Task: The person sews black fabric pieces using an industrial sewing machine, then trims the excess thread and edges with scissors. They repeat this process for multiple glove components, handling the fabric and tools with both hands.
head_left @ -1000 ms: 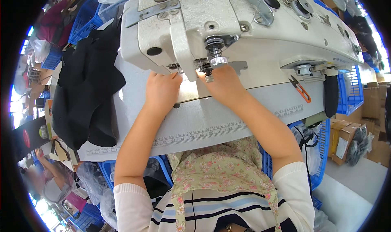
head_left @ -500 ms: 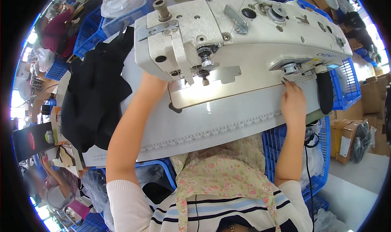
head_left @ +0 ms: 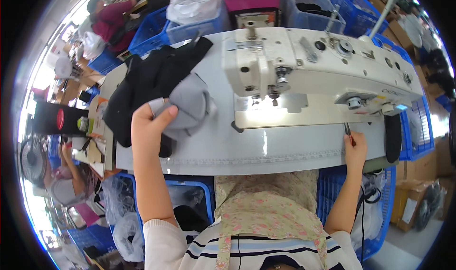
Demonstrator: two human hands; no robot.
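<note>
The L hand (head_left: 151, 120) pinches the grey cloth (head_left: 187, 109) w/ its thumb on top & fingers tucked under, so there's no gap left in the grip. It has it by the near edge, prob. b/c that leaves the rest of the cloth loose. The cloth is L of the machine, over part of the black cloth pile (head_left: 142, 80); can't tell if the two are joined. The R hand (head_left: 357, 149) is curled snug round the thread snips (head_left: 351, 138), blades poking out past the fingers & aimed away from the tummy, maybe to keep the tips safe. Both hands are well apart, w/ the bare tabletop (head_left: 285, 144) btwn them. The sewing machine (head_left: 323, 75) sits just past that, its needle end toward the L hand, w/ a bright light on the metal plate (head_left: 297, 118), prob. to help see tiny stitches. A ruler strip (head_left: 266, 161) runs by the near edge, prob. for quick measuring. Under the L side is a blue crate (head_left: 210, 194) w/ black cloth in it.
</note>
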